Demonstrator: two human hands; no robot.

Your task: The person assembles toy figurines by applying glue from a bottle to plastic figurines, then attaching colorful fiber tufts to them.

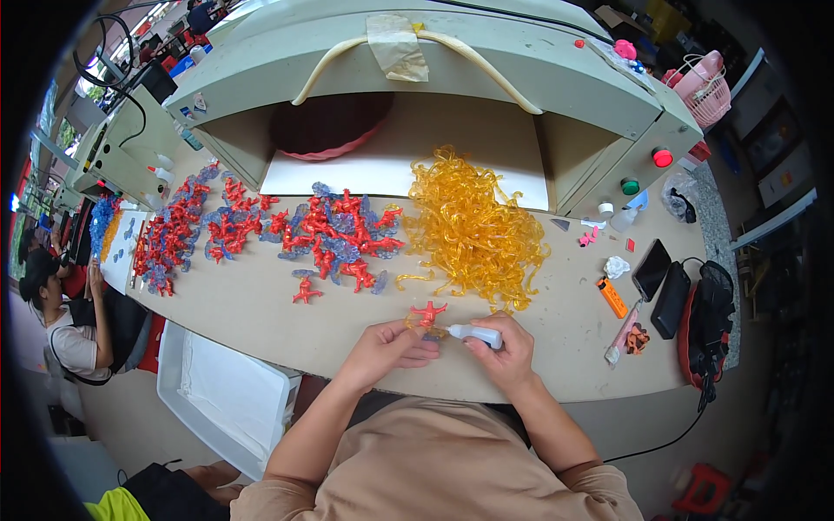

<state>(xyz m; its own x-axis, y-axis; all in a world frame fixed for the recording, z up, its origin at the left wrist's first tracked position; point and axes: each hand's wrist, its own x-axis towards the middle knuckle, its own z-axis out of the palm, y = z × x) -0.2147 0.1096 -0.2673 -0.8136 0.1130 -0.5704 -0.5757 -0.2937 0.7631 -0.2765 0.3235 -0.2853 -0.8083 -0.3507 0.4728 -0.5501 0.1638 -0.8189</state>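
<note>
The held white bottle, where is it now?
In the head view, the right hand holds the white bottle, right of the red figure in the left hand.

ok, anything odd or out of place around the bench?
Yes: on the cabinet front, a bowed pale tube has a wrinkled tape patch over its middle; looks makeshift. No obvious spill.

Workbench (pixel 287 326) evenly lit; shadows soft. Glare beyond its far left corner; area past its right edge dim. Yellow strands (pixel 473 226) show glints. Near edge bowed by fisheye distortion; black vignetting around the rim.
</note>
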